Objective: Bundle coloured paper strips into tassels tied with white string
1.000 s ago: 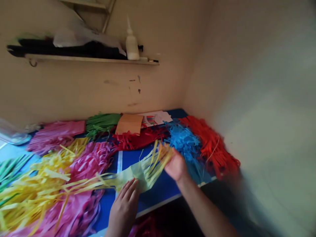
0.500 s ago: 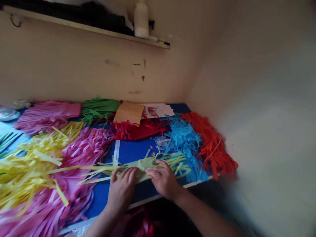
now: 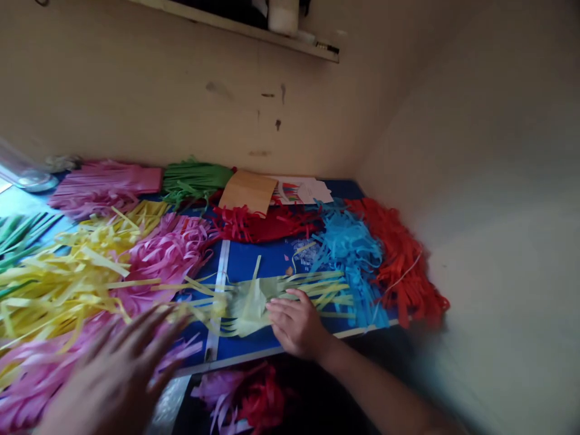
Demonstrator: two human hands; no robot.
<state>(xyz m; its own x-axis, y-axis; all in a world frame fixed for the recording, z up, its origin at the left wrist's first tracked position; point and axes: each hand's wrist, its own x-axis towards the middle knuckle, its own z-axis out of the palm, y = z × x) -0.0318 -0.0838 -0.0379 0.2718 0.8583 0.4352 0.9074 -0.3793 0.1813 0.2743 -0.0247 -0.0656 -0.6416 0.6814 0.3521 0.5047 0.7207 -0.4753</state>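
Observation:
A pale yellow fringed paper sheet lies across the blue tabletop, with cut strips running out from both ends. My right hand is at its middle, fingers together and bent against the paper; the thumb is mostly hidden. Nearer to me, my left hand is blurred, its fingers spread and nothing visible in them. It hovers over the pink fringe, close to the yellow fringe. The left-hand strips of the pale sheet reach toward those fingers.
Blue fringe and orange-red fringe lie to the right, beside the wall. Behind are red fringe, a brown paper piece, green fringe and folded pink fringe. A shelf is overhead.
My left hand has left the pale yellow sheet and moved left and nearer, its fingers spreading. The right hand stays at the sheet. The view has tilted down slightly.

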